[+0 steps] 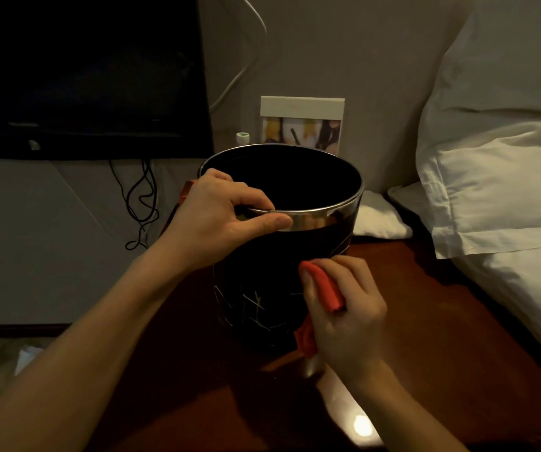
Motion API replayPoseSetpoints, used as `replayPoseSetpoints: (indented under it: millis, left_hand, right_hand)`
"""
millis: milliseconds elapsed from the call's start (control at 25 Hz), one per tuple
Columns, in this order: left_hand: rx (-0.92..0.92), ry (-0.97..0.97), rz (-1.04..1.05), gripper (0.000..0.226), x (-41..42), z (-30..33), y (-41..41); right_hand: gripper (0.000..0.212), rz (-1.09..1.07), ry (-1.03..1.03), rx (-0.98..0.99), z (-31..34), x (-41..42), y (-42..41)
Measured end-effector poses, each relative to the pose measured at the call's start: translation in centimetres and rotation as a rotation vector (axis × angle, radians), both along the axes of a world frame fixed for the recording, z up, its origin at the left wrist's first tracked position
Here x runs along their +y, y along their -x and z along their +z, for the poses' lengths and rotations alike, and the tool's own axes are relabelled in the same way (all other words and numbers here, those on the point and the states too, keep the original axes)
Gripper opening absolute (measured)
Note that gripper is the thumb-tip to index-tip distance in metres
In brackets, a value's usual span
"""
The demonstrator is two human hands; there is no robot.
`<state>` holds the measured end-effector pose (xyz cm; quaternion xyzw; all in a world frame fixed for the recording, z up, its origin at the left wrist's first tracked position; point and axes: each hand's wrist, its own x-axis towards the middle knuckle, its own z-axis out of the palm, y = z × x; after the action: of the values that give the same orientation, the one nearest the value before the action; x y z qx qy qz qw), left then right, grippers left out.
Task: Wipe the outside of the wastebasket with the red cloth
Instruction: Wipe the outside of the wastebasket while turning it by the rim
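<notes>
A black round wastebasket with a shiny metal rim stands upright on a dark red-brown table. Thin pale scratch-like lines mark its side. My left hand grips the near-left part of the rim, thumb outside and fingers over the edge. My right hand holds a bunched red cloth and presses it against the basket's lower right side. More of the cloth hangs below the hand. Something red shows behind my left hand at the basket's left edge.
A dark TV screen hangs at the upper left with black cables below it. Behind the basket stand a white framed card and a small white bottle cap. White pillows and bedding lie along the right.
</notes>
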<state>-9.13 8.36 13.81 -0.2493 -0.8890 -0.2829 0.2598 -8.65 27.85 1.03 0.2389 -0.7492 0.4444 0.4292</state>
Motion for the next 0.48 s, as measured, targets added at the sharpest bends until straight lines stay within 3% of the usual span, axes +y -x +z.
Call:
replayPoseSetpoints:
  millis: [240,480]
  left_hand:
    - [-0.001,0.000,-0.011,0.009,-0.1,0.0,0.1]
    - [0.009,0.001,-0.028,0.018,-0.2,0.0,0.0]
  right_hand:
    - [0.019,-0.058,0.078,0.065,1.9,-0.1,0.4]
    - [0.027,0.027,-0.022,-0.021,-0.5,-0.6,-0.5]
